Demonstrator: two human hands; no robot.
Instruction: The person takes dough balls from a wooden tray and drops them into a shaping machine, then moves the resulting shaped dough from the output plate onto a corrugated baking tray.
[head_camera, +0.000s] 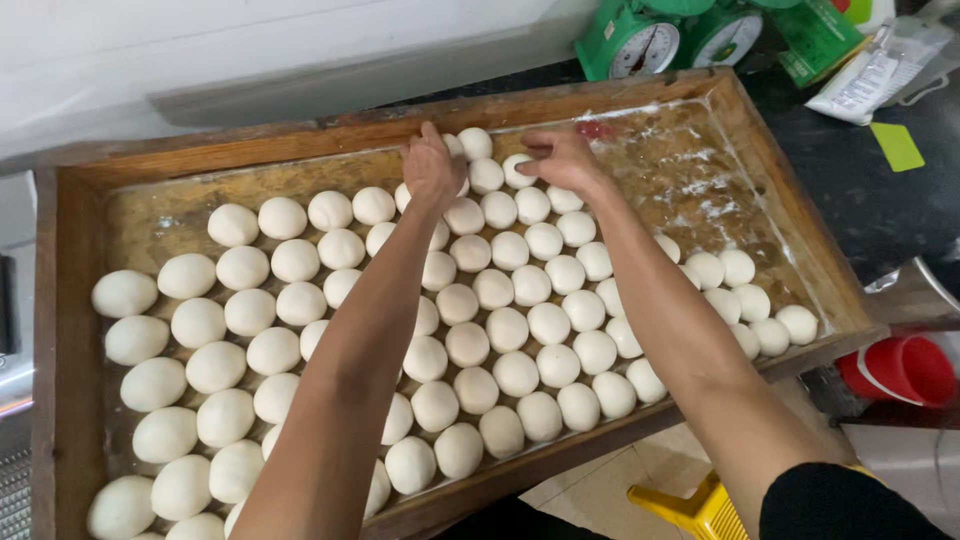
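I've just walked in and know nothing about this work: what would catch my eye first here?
Rows of pale dough balls fill a big wooden tray. Both arms stretch to its far edge, the left hand and right hand resting on the farthest balls. Two green scales stand beyond the tray.

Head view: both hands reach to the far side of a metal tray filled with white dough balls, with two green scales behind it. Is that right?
Not quite: the tray is wooden, not metal, as the head view shows by its brown plank walls. The rest holds: the left hand and right hand reach to its far side among the white dough balls, and two green scales stand behind it.
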